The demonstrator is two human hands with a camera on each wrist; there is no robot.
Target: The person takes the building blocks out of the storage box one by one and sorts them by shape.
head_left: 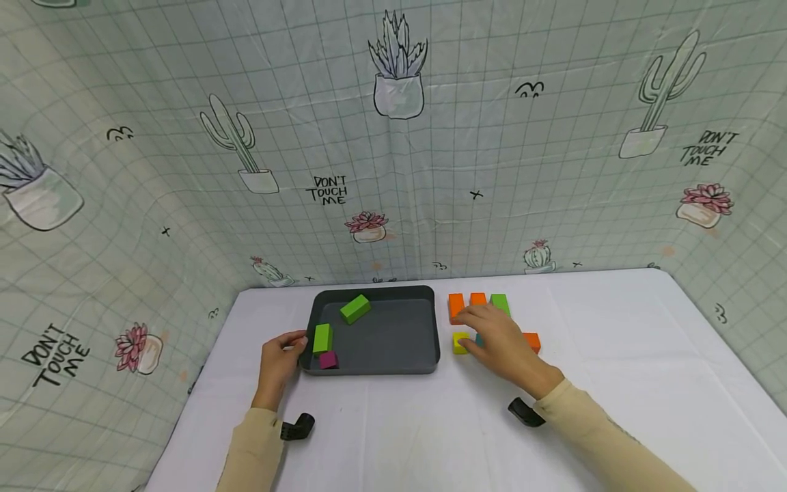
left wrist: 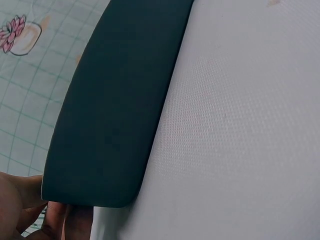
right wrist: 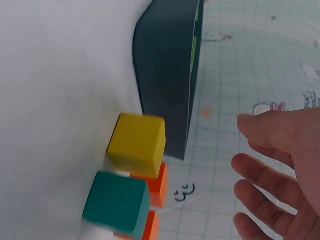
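My left hand (head_left: pixel 281 357) is at the left side of a dark grey tray (head_left: pixel 381 342), its fingers and thumb gripping the rim. In the left wrist view the tray's outer wall (left wrist: pixel 110 110) partly hides those fingertips. Inside the tray lie two green blocks (head_left: pixel 355 309) and a magenta block (head_left: pixel 328 359). My right hand (head_left: pixel 501 342), holding nothing, hovers with parted fingers over blocks right of the tray. Nearest are a yellow block (right wrist: pixel 136 145), a teal block (right wrist: pixel 117 202) and an orange block (head_left: pixel 456 307); the hand partly covers the group in the head view.
Another orange block (head_left: pixel 477 298) and a green block (head_left: pixel 501 303) stand in the back row; one more orange block (head_left: pixel 532 342) shows right of my hand. The white table (head_left: pixel 381 437) meets a patterned cloth (head_left: pixel 430 171) behind. Black wrist devices (head_left: pixel 298 427) sit by both sleeves.
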